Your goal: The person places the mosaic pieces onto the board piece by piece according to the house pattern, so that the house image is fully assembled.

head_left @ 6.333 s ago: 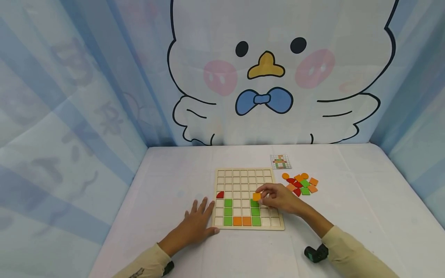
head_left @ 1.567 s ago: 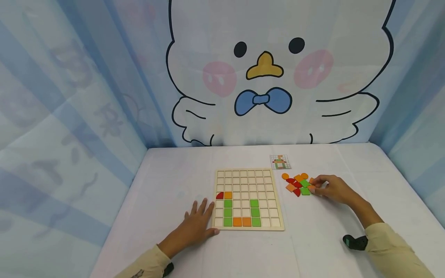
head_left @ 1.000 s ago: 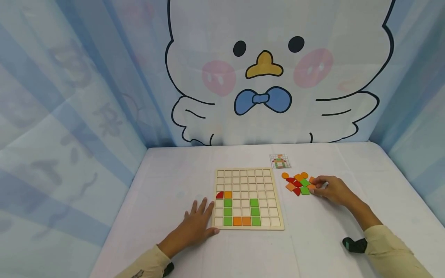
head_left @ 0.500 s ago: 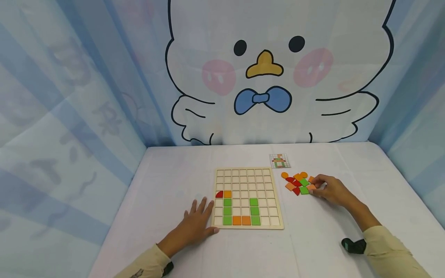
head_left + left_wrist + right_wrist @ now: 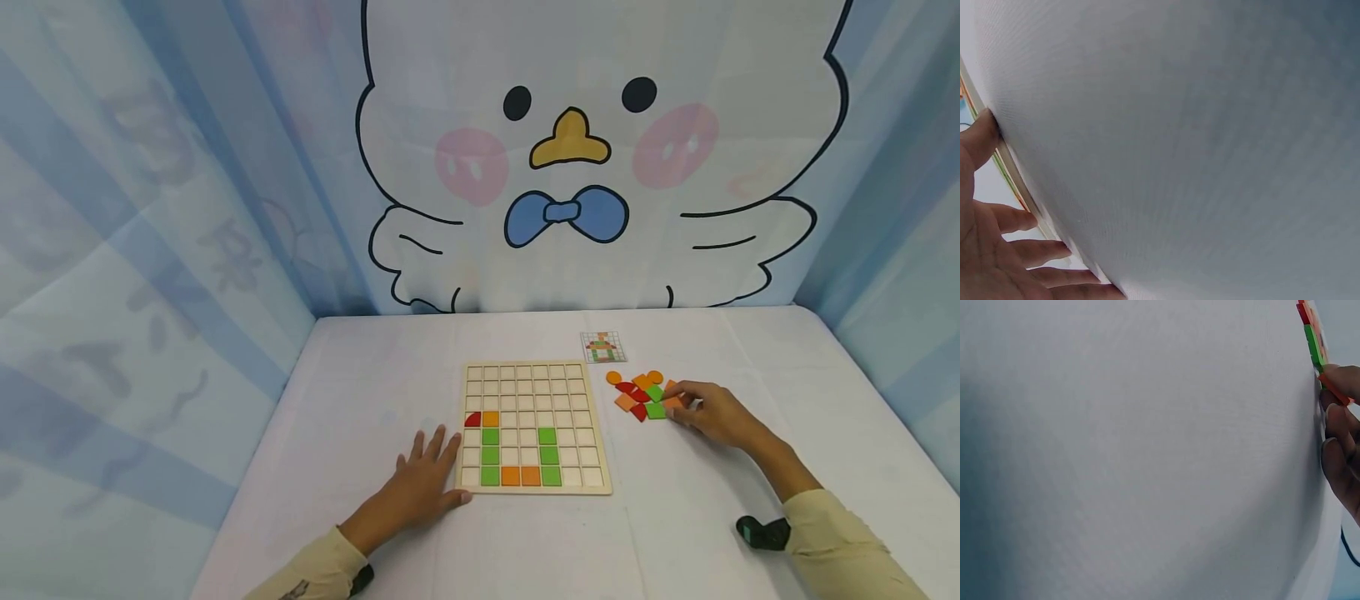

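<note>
Pinching an orange square tile (image 5: 1335, 391) in the right hand (image 5: 708, 412) beside the tile pile (image 5: 639, 396), tilted perhaps for purchase; resting the spread, empty left hand (image 5: 422, 485) against the wooden grid board (image 5: 510, 437), presumably to steady it.

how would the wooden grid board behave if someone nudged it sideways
The board would probably slide rather than tip, being broad and flat on the table. Its straight edges suggest it's stiff. The green squares would likely ride along, as they sit inside grid cells.
</note>
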